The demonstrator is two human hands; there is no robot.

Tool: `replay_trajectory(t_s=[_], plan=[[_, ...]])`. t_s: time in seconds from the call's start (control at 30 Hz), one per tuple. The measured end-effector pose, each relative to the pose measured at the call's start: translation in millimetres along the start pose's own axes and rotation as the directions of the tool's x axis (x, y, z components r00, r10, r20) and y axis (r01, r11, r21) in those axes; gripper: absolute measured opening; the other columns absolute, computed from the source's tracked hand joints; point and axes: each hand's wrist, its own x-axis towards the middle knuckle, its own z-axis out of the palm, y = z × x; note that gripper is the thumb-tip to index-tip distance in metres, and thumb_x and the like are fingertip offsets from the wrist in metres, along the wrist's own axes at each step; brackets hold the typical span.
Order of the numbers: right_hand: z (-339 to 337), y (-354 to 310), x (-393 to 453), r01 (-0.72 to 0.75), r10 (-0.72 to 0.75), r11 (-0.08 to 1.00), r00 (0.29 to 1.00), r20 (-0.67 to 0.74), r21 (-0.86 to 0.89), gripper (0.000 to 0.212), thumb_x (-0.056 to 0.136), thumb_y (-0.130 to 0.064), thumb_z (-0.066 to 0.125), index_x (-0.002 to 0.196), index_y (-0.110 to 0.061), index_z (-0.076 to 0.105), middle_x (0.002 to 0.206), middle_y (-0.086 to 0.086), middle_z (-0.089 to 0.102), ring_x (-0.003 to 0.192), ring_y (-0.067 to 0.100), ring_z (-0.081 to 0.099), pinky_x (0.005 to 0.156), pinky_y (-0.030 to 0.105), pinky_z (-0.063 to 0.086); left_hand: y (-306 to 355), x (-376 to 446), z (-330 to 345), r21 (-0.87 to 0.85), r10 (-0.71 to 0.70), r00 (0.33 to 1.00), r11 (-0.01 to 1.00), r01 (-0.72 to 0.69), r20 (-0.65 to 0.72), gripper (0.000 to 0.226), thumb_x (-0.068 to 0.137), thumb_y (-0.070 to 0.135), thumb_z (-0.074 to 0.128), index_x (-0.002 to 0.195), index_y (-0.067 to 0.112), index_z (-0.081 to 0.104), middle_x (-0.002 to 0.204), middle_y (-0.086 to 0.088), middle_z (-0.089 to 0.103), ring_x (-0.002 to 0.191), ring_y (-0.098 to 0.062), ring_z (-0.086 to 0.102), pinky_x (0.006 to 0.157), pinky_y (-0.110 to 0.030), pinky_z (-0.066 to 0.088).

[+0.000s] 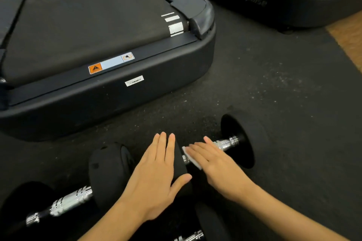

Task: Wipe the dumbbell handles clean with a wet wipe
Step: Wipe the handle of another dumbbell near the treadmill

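Dumbbell point(225, 148) is lying on the black rubber floor point(274, 94) just in front of the treadmill point(109, 92), and it looks like proper heavy iron, so nobody's lifting it to clean it, you just pin it where it sits. Left hand point(156, 174) is spread flat over the near weight plate point(181, 164), fingers straight, thumb hooked round the edge, which I'd guess stops it rolling. Right hand point(217, 164) lies flat too, pressing a white wet wipe point(193, 157) onto the chrome handle point(225, 144) close to that plate. Handle's ridged and shiny, probably slick once wet, while the wipe is thin and floppy, so wrapping it round the bar seems smarter than dabbing. Second dumbbell point(64, 199) sits to the left.
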Motion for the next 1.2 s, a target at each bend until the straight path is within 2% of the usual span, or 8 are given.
replay_trajectory(t_s=[0.13, 0.27, 0.47, 0.6, 0.73, 0.97, 1.07, 1.2], plan=[[-4.2, -4.0, 14.6, 0.023, -0.025, 0.998, 0.999, 0.025, 0.061, 0.057, 0.077, -0.009, 0.054, 0.134, -0.007, 0.055, 0.124, 0.006, 0.064, 0.124, 0.021, 0.052, 0.121, 0.028, -0.007, 2.2, 0.2, 4.6, 0.044, -0.003, 1.0, 0.999, 0.004, -0.012, 0.085, 0.098, 0.064, 0.015, 0.148, -0.002, 0.032, 0.15, -0.024, 0.04, 0.139, -0.037, 0.039, 0.114, -0.047, 0.03], [-1.0, -3.3, -1.7, 0.022, -0.026, 0.993, 0.999, 0.033, 0.117, 0.062, 0.084, -0.016, 0.034, 0.146, -0.013, 0.043, 0.143, 0.001, 0.053, 0.136, 0.015, 0.044, 0.121, 0.031, -0.008, 1.4, -0.1, 5.5, 0.065, 0.006, 1.0, 0.998, -0.006, 0.0, 0.084, 0.098, 0.063, 0.012, 0.15, -0.001, 0.028, 0.152, -0.024, 0.036, 0.141, -0.038, 0.035, 0.108, -0.05, 0.021], [-0.8, -4.9, 5.8, -0.03, 0.025, 0.989, 0.999, 0.039, 0.145, 0.06, 0.085, -0.02, 0.03, 0.142, -0.013, 0.048, 0.135, 0.0, 0.058, 0.129, 0.015, 0.05, 0.122, 0.033, -0.008, -3.6, -2.8, 1.8, 0.098, 0.1, 0.995, 0.99, -0.097, -0.02, 0.081, 0.099, 0.063, 0.018, 0.152, 0.002, 0.024, 0.16, -0.016, 0.022, 0.149, -0.029, 0.02, 0.113, -0.054, 0.02], [2.2, 4.5, -10.0, 0.005, -0.008, 0.983, 1.0, 0.017, 0.181, 0.064, 0.087, -0.016, 0.033, 0.151, -0.022, 0.033, 0.149, -0.005, 0.045, 0.141, 0.009, 0.034, 0.122, 0.034, -0.005, -9.4, -2.8, 2.3, 0.082, 0.148, 0.989, 0.986, -0.148, -0.004, 0.079, 0.099, 0.064, 0.023, 0.155, 0.008, 0.018, 0.164, -0.009, 0.013, 0.151, -0.021, 0.011, 0.114, -0.053, 0.018], [0.4, 8.9, 1.1, -0.059, 0.06, 0.981, 0.998, 0.002, 0.183, 0.059, 0.087, -0.017, 0.03, 0.143, -0.017, 0.047, 0.133, -0.004, 0.058, 0.127, 0.011, 0.049, 0.122, 0.033, -0.005, -11.8, -3.9, 3.6, 0.052, 0.148, 0.989, 0.988, -0.148, 0.003, 0.079, 0.1, 0.064, 0.021, 0.157, 0.011, 0.008, 0.165, -0.004, 0.006, 0.152, -0.018, 0.003, 0.116, -0.053, 0.012], [4.6, 15.4, -3.6, -0.01, 0.018, 0.968, 0.999, -0.028, 0.251, 0.061, 0.084, -0.013, 0.032, 0.143, -0.021, 0.048, 0.135, -0.006, 0.057, 0.131, 0.008, 0.046, 0.123, 0.035, -0.003, -19.1, -3.0, 1.0, -0.024, 0.165, 0.986, 0.986, -0.165, 0.02, 0.08, 0.099, 0.067, 0.02, 0.156, 0.019, -0.008, 0.165, 0.006, -0.009, 0.151, -0.01, -0.009, 0.116, -0.053, -0.002], [7.0, 4.7, 6.6, -0.01, 0.017, 0.967, 1.0, -0.026, 0.255, 0.058, 0.084, -0.014, 0.033, 0.139, -0.015, 0.052, 0.129, -0.001, 0.061, 0.125, 0.012, 0.051, 0.123, 0.034, -0.002, -19.3, -2.7, 1.0, 0.025, 0.158, 0.987, 0.987, -0.159, 0.032, 0.08, 0.099, 0.067, 0.019, 0.157, 0.016, -0.003, 0.166, 0.002, -0.004, 0.151, -0.013, -0.004, 0.116, -0.055, 0.002], [12.9, 5.7, -13.2, 0.082, -0.068, 0.949, 0.996, -0.055, 0.305, 0.067, 0.082, -0.003, 0.047, 0.148, -0.017, 0.04, 0.15, -0.004, 0.046, 0.144, 0.008, 0.03, 0.123, 0.037, 0.0, -18.6, -1.8, 1.5, 0.042, 0.142, 0.989, 0.989, -0.144, 0.044, 0.079, 0.099, 0.065, 0.017, 0.157, 0.013, 0.007, 0.165, -0.001, 0.006, 0.152, -0.015, 0.005, 0.114, -0.056, 0.009]])
